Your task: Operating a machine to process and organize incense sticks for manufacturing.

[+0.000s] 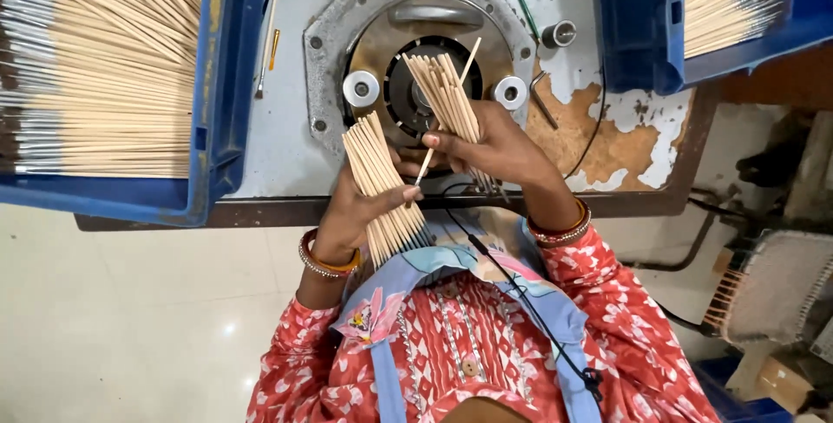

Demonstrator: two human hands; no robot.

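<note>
My left hand (pixel 356 215) grips a bundle of thin pale wooden sticks (pixel 375 167), fanned upward, their dark-tipped ends pointing down toward my chest. My right hand (pixel 499 147) holds a second bundle of sticks (pixel 447 93) over the round opening of a grey metal machine (pixel 416 19). One single stick (pixel 425 165) is pinched between the right fingers, slanting down between the two bundles. Both wrists carry bangles. The hands nearly touch in front of the machine.
A blue crate (pixel 221 85) full of sticks stands at the left, another blue crate (pixel 642 24) with sticks at the upper right. The worn white tabletop (pixel 607 128) carries a small metal cylinder (pixel 560 34) and loose tools. A black cable runs down my clothing.
</note>
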